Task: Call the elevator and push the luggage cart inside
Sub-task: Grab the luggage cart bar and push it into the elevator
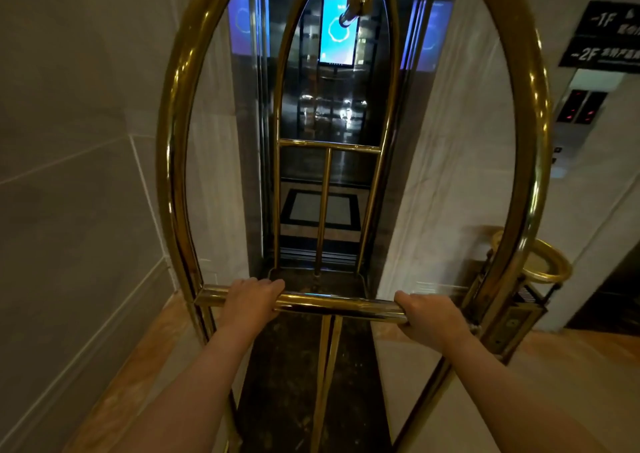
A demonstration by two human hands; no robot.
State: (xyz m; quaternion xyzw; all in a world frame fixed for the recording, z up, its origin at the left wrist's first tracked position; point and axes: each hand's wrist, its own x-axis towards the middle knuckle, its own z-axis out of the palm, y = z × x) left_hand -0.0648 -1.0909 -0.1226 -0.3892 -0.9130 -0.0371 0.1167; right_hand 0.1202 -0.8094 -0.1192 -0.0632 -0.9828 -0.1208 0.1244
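Left hand (254, 296), right hand (427, 314) both wrapped around cart (176, 113) push bar. Elevator (320, 210) open ahead. Risk: frame clipping doorway edge, wheels catching sill, doors closing.

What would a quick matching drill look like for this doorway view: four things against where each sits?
Things:
1. left hand
2. right hand
3. blue screen
4. brass ash bin

Places:
A. on the elevator's back wall
B. right of the cart, by the wall
C. left end of the push bar
D. right end of the push bar

Pairs: 1-C, 2-D, 3-A, 4-B
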